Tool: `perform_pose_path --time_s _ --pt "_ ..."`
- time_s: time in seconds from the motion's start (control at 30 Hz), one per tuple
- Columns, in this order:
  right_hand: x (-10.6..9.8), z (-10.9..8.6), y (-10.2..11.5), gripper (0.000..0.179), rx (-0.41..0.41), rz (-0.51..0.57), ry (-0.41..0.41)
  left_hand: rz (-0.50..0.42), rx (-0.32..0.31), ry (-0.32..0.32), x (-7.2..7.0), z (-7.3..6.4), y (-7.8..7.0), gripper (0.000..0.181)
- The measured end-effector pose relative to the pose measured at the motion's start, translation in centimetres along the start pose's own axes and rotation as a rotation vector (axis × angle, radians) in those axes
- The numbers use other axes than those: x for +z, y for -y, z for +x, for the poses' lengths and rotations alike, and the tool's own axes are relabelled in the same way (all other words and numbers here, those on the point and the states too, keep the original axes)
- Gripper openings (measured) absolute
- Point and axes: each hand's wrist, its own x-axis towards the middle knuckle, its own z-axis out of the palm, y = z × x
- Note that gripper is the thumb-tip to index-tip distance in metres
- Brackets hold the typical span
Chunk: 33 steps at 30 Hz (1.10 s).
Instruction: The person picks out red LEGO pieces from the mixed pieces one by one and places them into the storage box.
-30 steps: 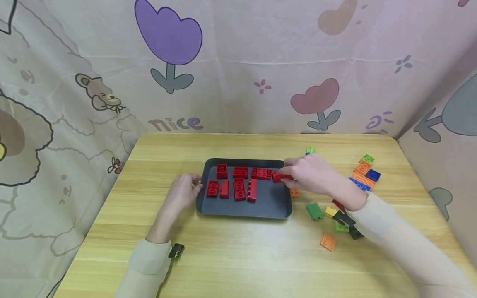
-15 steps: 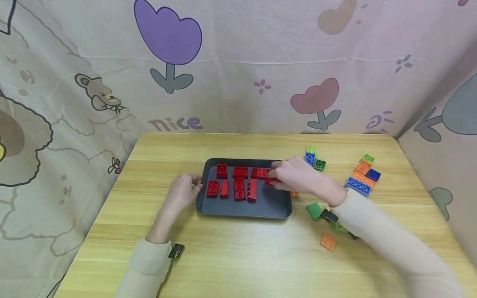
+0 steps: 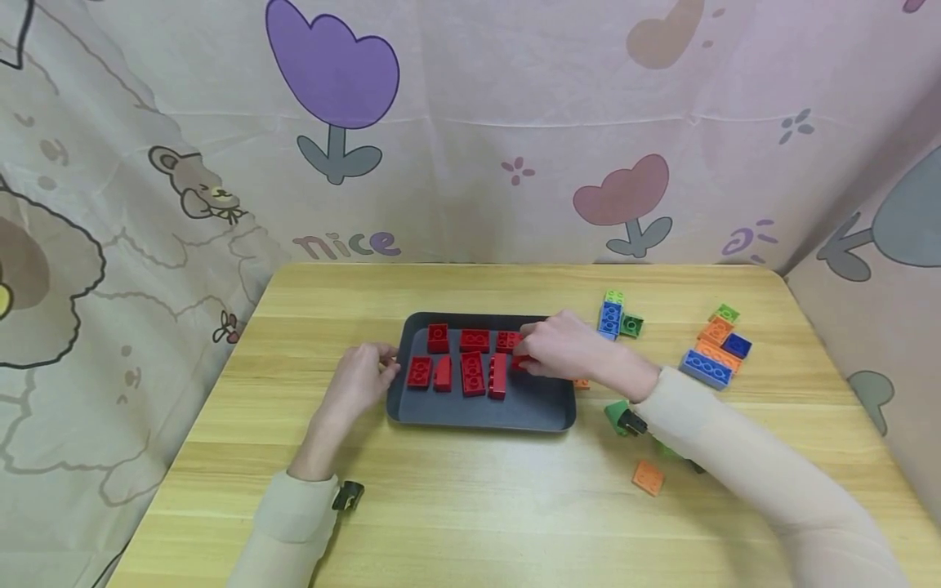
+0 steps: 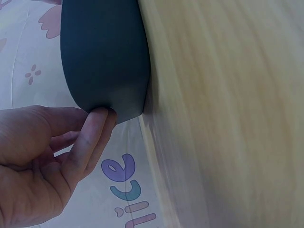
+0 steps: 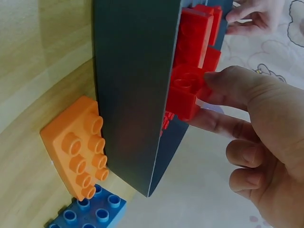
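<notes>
A dark grey tray (image 3: 448,415) lies on the wooden table with several red building bricks in two rows, among them an upright one (image 3: 497,376). At the tray's left rim, my left hand (image 3: 359,377) pinches the edge between thumb and fingers; the left wrist view shows the fingertips (image 4: 98,114) against the tray wall. Over the tray's right half, my right hand (image 3: 562,347) holds a red brick (image 5: 183,90) between thumb and index finger. In the head view the fingers hide most of that brick. Its other fingers are curled in the right wrist view.
Right of the tray lie an orange brick (image 5: 78,147) and a blue brick (image 3: 609,318), with a dark green one (image 3: 631,325) beside it. Farther right are another blue brick (image 3: 706,369) and orange ones (image 3: 716,330). An orange plate brick (image 3: 648,478) lies nearer the front.
My right hand has moved left and slightly toward me with the red brick, from the tray's right corner to beside the upright red brick. The left hand has stayed at the rim.
</notes>
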Motion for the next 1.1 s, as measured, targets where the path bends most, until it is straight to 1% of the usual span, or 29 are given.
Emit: perform_pose_path --time_s 0.17,0.53,0.9,1.1 --pt "0.2 0.2 0.1 0.011 0.007 0.013 0.027 -0.003 0.002 0.001 0.0 0.0 0.0 0.031" --pt "0.8 0.4 0.4 0.014 0.002 0.006 0.050 -0.004 0.000 0.004 0.0 0.0 0.0 0.031" --pt "1.4 0.4 0.2 0.016 0.001 -0.005 0.042 -0.001 0.001 0.004 0.0 0.0 0.0 0.032" --pt "1.4 0.3 0.1 0.020 0.019 0.037 0.039 0.001 0.002 0.003 0.0 0.0 0.0 0.032"
